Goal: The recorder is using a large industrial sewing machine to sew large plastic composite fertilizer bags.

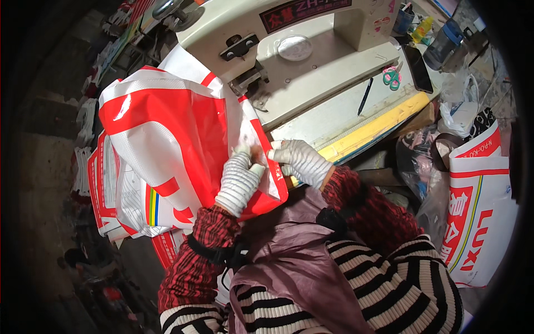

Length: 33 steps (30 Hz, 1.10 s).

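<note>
A large glossy red and white woven plastic sack lies bunched at the left end of a sewing machine, its edge by the needle area. My left hand, in a ribbed white glove, is closed on the sack's near side; its fingertips are partly smeared by motion. On the sack's right edge, my right hand, gloved the same way, pinches the border between thumb and fingers. A short gap separates the two hands.
Across the machine bed lie a black pen, green-handled scissors and a dark phone. A yellow strip runs along the table's front edge. More printed sacks stand at the right, and others are stacked at the left.
</note>
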### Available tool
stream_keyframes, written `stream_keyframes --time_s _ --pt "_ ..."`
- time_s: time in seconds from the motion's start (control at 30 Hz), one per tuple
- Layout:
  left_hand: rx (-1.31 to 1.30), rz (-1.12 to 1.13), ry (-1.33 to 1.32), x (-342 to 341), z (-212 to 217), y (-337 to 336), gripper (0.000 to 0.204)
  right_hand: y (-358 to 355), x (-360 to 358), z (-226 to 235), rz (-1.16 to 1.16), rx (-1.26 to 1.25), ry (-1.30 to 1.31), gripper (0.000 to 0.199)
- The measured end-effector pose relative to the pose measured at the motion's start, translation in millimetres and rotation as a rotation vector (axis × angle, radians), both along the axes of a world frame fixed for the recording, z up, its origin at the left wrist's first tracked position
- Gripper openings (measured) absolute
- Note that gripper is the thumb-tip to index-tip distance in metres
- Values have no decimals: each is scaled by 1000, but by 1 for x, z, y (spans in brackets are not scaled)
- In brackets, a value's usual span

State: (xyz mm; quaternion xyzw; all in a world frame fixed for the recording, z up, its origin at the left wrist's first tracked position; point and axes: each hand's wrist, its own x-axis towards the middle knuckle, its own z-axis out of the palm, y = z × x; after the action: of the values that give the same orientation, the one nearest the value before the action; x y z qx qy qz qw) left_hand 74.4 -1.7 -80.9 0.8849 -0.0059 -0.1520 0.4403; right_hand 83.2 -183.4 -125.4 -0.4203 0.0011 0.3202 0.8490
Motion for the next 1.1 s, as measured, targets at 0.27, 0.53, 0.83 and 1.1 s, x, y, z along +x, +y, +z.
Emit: stream_keyframes --time_s 0.27,0.53,0.83,1.1 --pt "1254 -324 29 32 27 22 54 1 -20 27 61 -271 -232 21" --pt "831 -374 -563 25 66 0 72 -3 -20 12 60 -315 -226 20" --pt "663 -246 -672 43 47 5 38 -5 -21 12 9 -245 -248 20" --pt "-253 360 10 31 5 -16 13 0 -21 23 22 -132 -194 29"
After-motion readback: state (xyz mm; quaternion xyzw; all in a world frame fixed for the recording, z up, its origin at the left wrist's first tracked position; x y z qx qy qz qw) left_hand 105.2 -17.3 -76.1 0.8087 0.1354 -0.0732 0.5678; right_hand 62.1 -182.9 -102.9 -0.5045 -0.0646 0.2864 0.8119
